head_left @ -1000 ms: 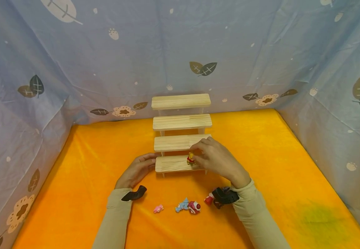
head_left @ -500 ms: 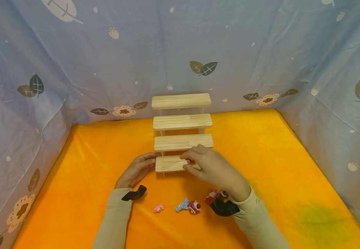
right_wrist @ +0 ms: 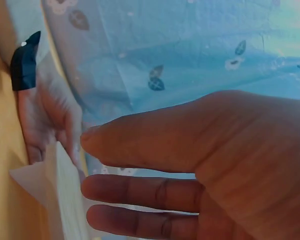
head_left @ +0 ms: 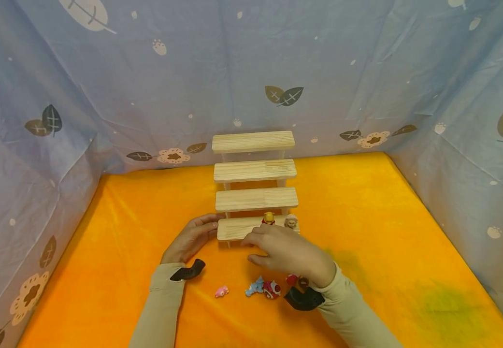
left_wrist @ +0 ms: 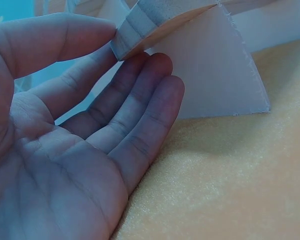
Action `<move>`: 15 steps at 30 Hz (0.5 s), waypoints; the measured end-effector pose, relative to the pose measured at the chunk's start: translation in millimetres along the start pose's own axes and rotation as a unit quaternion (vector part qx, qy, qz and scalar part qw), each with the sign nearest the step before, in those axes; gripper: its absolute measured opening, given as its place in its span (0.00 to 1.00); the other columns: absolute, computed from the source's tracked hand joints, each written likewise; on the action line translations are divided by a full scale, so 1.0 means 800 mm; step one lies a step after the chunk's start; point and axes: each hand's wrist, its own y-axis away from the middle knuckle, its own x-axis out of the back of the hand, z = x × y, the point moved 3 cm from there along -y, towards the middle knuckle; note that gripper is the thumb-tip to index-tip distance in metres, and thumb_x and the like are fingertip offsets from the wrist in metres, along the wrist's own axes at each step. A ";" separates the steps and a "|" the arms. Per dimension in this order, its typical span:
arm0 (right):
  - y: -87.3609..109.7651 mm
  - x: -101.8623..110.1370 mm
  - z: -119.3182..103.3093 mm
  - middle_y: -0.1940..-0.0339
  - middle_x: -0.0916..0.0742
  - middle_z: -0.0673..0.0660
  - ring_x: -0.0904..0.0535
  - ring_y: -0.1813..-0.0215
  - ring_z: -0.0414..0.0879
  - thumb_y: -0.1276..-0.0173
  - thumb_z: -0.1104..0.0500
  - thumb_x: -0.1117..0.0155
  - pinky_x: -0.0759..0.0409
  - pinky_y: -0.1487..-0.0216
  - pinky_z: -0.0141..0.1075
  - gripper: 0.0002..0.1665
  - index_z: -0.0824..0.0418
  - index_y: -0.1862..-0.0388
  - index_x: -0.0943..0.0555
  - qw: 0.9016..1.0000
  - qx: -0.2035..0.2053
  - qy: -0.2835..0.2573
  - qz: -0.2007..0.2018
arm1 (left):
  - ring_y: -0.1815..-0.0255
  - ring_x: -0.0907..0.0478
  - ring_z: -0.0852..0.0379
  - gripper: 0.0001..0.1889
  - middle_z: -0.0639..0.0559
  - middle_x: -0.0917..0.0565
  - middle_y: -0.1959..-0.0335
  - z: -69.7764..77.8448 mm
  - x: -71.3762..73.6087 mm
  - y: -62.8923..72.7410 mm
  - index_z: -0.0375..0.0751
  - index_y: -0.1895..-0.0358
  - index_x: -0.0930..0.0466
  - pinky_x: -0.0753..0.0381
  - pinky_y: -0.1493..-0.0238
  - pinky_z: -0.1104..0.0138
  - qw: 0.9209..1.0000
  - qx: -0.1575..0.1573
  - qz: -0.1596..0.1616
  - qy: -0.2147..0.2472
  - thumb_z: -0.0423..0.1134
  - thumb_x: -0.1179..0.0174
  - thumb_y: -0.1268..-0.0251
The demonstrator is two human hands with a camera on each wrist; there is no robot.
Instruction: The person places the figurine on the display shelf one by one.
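Right hand [head_left: 288, 253]: fingers extended and loosely spread, thumb well apart from them; nothing seen between thumb and fingers in the right wrist view. It hangs over the front edge of the lowest board [head_left: 237, 229]. Left hand [head_left: 190, 237]: thumb and index finger meet at the board's left end in a light pinch; the other fingers lie loosely bent below the board, near the pale side support [left_wrist: 210, 75].

On that board: the yellow-and-red figure [head_left: 268, 219] is just beyond the right hand, its lower part hidden by it. The beige figure [head_left: 291, 221] is near the right end.

Farther out, on the orange cloth [head_left: 125, 266]: pink figure [head_left: 222, 291], apart from the rest; blue figure [head_left: 254, 286] and maroon-and-white figure [head_left: 271, 289] close together; red piece [head_left: 292, 280] and brown piece [head_left: 304, 282] partly covered by the right wrist and its black mount [head_left: 305, 298]. Three higher boards rise behind, before the patterned backdrop [head_left: 190, 72].

Risks (judgement): a knuckle brushing the yellow-and-red figure could tip it, since hand and figure sit so near. A tug by the left hand could rock the stand, which rests on soft cloth, and topple both figures. The low-hanging mount could sweep the red and brown pieces aside.
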 end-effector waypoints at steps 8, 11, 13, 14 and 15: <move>-0.009 -0.012 -0.006 0.47 0.14 0.49 0.18 0.45 0.44 0.27 0.51 0.34 0.18 0.45 0.39 0.18 0.52 0.41 0.17 0.999 -0.014 -0.019 -0.022 | 0.41 0.20 0.59 0.13 0.55 0.18 0.40 0.000 0.005 0.002 0.47 0.43 0.18 0.21 0.38 0.67 1.000 -0.004 -0.003 -0.004 0.34 0.49 0.21; -0.008 -0.016 -0.006 0.48 0.14 0.49 0.19 0.48 0.43 0.27 0.51 0.35 0.18 0.46 0.38 0.16 0.51 0.42 0.17 1.000 -0.007 -0.024 -0.018 | 0.41 0.20 0.58 0.14 0.55 0.18 0.40 -0.002 0.005 0.000 0.47 0.44 0.17 0.21 0.37 0.66 1.000 -0.003 -0.004 0.002 0.33 0.50 0.21; -0.004 -0.016 -0.003 0.48 0.14 0.49 0.19 0.49 0.43 0.26 0.51 0.36 0.18 0.48 0.37 0.16 0.51 0.43 0.17 0.999 0.002 -0.035 -0.012 | 0.40 0.20 0.58 0.13 0.55 0.19 0.40 -0.003 0.004 -0.002 0.46 0.44 0.17 0.22 0.36 0.66 1.000 0.001 0.000 0.005 0.34 0.49 0.21; -0.001 -0.016 -0.001 0.48 0.14 0.49 0.19 0.49 0.42 0.25 0.51 0.37 0.18 0.48 0.37 0.15 0.51 0.43 0.17 0.999 0.004 -0.044 -0.007 | 0.40 0.21 0.58 0.13 0.55 0.19 0.40 -0.003 0.004 -0.002 0.46 0.44 0.17 0.22 0.36 0.65 1.000 0.002 0.003 0.005 0.34 0.49 0.21; 0.002 -0.016 0.003 0.48 0.14 0.49 0.19 0.49 0.42 0.24 0.50 0.38 0.18 0.48 0.36 0.15 0.51 0.43 0.17 0.999 0.006 -0.054 0.000 | 0.40 0.21 0.58 0.12 0.54 0.19 0.40 -0.003 0.003 -0.002 0.46 0.44 0.17 0.22 0.36 0.65 1.000 0.003 0.007 0.004 0.35 0.48 0.22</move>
